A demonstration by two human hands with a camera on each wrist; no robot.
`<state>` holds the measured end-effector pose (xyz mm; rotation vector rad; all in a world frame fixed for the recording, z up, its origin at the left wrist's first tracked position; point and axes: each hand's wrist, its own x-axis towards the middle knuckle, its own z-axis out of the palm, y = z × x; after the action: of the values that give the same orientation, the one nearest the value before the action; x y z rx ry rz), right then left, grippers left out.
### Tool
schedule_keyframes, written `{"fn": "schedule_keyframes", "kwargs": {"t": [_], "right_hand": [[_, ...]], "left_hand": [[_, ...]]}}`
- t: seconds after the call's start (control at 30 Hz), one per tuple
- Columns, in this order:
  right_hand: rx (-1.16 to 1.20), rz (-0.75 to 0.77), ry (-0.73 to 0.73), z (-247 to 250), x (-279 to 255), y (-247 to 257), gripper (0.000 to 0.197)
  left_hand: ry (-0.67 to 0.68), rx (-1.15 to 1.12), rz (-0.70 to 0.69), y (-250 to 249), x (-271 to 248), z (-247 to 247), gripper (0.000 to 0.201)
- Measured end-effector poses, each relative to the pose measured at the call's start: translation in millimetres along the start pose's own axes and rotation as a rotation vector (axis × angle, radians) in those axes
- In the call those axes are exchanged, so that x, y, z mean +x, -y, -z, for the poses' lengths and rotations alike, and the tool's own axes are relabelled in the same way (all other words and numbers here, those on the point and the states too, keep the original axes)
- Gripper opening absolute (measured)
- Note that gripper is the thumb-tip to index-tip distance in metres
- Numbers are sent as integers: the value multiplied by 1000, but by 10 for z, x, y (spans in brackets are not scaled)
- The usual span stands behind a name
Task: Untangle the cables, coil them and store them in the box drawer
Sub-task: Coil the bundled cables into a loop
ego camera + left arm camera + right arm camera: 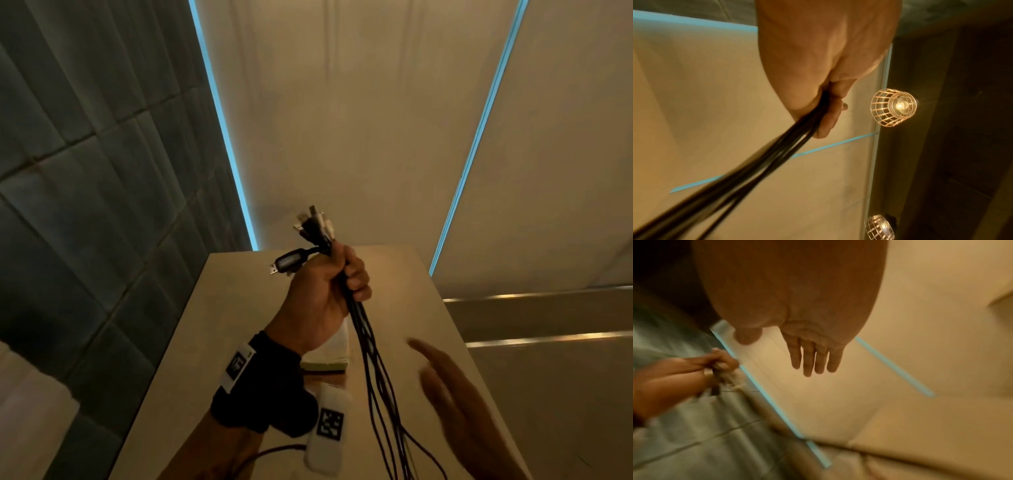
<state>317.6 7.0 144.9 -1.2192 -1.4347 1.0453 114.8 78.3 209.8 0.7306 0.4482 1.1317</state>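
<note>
My left hand (337,277) is raised above the table and grips a bundle of black cables (373,370) near their plug ends. Several black and white connectors (313,224) stick up out of the fist, and one larger black plug (291,261) points left. The cables (748,164) hang down from the fist (828,110) toward the table's near edge. My right hand (448,387) hovers to the right of the hanging cables, blurred, its fingers (812,360) straight and holding nothing. A small white and dark box (329,359) sits on the table, partly hidden behind my left wrist.
The beige table (428,308) stands against a beige wall with lit blue strips (226,137). Dark tiled wall (85,171) is on the left. Stepped ledges (548,318) lie to the right. Two caged lamps (894,108) show in the left wrist view.
</note>
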Motion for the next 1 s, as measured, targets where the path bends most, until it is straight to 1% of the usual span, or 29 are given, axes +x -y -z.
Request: {"fn": "schedule_keyframes", "kwargs": {"t": [0.03,0.07,0.1,0.13,0.2,0.23,0.3,0.37,0.43,0.5,0.57,0.63,0.7,0.77,0.83,0.9,0.93,1.0], "right_hand": [[59,16,39,-246,-43,78,51],[117,-25,60,-564,-65,190,47],[169,-61,115,-742,-23,158,47],[251,-111,133,-888,0,92,50],[377,-184,186,-893,25,61,59],[386,-247,212,-846,-19,26,59],[369,-331,305,-791,-206,-97,51],[291,-410,389,-693,-372,-140,50],[150,-439,442,-556,-489,-72,53],[-52,-348,440,-376,-534,99,40],[-202,-185,427,-177,-484,331,27],[-294,-32,358,-34,-364,563,23],[-379,94,265,40,-190,718,25],[-445,195,192,46,23,811,22],[-492,249,164,23,245,822,23],[-521,258,162,-17,419,790,22],[-531,260,169,-46,476,766,22],[-545,257,183,-98,546,711,23]], "left_hand": [[27,34,10,33,9,-15,31],[44,83,29,44,22,-19,30],[50,125,49,32,33,-4,31],[42,147,65,2,45,33,31],[6,120,85,-122,66,144,29],[-24,84,89,-191,79,212,27],[-79,24,83,-307,102,382,30],[-121,16,65,-375,103,568,34],[-161,52,72,-391,64,720,34],[-207,120,104,-353,-20,812,35],[-230,213,142,-273,-130,840,36],[-211,333,200,-168,-251,791,36],[-128,457,265,-53,-389,675,41],[-2,477,327,60,-518,531,46],[112,505,362,151,-601,426,55],[173,602,358,191,-659,343,60],[189,643,347,182,-684,297,59],[200,724,310,182,-723,274,45]]}}
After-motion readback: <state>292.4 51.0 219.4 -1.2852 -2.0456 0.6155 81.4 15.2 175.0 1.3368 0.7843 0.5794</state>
